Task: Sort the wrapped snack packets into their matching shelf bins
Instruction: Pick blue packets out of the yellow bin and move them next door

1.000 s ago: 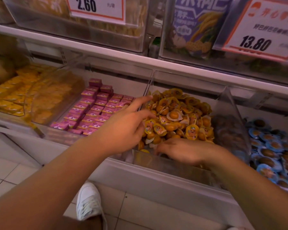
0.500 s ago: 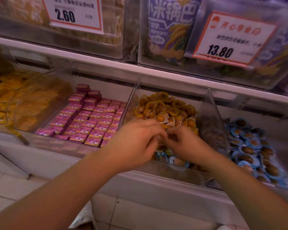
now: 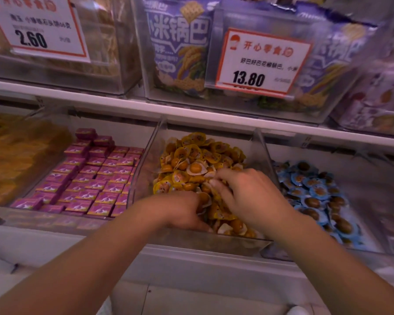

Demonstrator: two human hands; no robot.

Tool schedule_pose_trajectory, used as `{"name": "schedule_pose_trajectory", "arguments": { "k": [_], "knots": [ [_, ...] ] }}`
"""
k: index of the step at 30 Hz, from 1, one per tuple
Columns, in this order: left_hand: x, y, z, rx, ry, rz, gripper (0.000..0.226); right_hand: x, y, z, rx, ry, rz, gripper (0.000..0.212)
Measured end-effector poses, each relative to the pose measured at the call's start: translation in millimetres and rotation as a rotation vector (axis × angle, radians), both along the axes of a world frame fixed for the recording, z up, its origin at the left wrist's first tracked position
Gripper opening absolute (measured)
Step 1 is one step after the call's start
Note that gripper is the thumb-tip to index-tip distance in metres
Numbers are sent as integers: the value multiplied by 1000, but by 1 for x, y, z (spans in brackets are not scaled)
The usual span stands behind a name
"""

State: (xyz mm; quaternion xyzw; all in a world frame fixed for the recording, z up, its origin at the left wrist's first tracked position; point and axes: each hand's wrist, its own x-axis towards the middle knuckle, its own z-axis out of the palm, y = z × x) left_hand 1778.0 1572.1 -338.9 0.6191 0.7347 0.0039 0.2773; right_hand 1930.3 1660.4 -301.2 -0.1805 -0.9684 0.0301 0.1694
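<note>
Both our hands are in the middle bin of yellow snack packets.

From the left we see a bin of orange packets [image 3: 21, 160], then pink boxed packets [image 3: 93, 178] in rows in their own bin. In the clear middle bin [image 3: 146, 155], our left hand [image 3: 182, 212] is buried low at the front, fingers curled down into the yellow packets [image 3: 198, 160]; whether its grip holds one we cannot tell. Our right hand [image 3: 248, 194] rests on the heap just beside it, fingers bent over the packets, its grip likewise unclear. Blue packets [image 3: 316, 192] fill the bin to the right. Price signs [image 3: 259, 62] hang on the shelf above.
</note>
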Motion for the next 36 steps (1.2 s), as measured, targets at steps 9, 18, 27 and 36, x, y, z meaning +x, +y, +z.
{"name": "schedule_pose_trajectory", "arguments": {
  "k": [9, 18, 27, 36],
  "knots": [
    [3, 2, -11, 185, -57, 65, 39, 13, 6, -2, 8, -46, 1, 23],
    [-6, -1, -5, 226, -126, 217, 23, 11, 9, -2, -136, 89, -37, 27],
    [13, -17, 39, 973, -822, 542, 23, 3, -4, 29, -1687, 542, -318, 49],
    [59, -6, 35, 1131, -499, 319, 69, 18, -15, 31, -1968, 584, -66, 13]
  ]
}}
